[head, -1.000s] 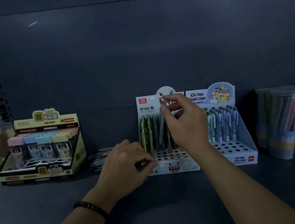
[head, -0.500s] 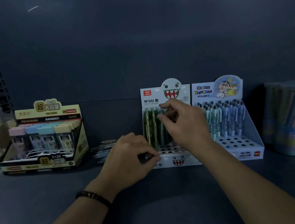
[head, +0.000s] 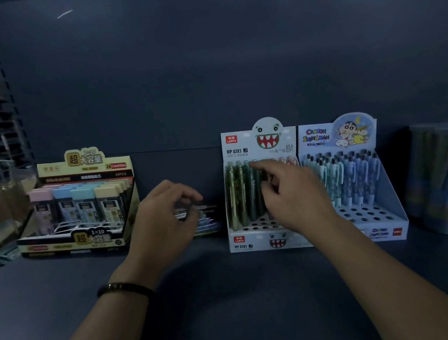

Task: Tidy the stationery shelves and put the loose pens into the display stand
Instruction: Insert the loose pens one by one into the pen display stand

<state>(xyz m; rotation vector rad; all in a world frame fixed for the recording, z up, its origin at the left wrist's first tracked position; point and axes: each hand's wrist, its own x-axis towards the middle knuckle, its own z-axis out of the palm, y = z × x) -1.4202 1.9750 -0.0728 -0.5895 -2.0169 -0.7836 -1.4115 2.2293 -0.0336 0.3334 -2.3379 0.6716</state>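
Two hands load pens: left hand [head: 164,218] fingers curl over the loose pens [head: 208,221] near the shelf's [head: 228,291] back edge, right hand [head: 295,196] fingers touch those in the display stand [head: 253,241], both grips unclear; next probably means lifting one into a free hole.

The white display stand [head: 267,243] bears a red-mouthed monster face and holds green pens [head: 242,195]; the neighbouring stand [head: 395,209] is pale blue, the box [head: 55,169] yellow.

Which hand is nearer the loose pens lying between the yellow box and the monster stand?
Left. Left hand over the loose pens; right hand at the monster stand.
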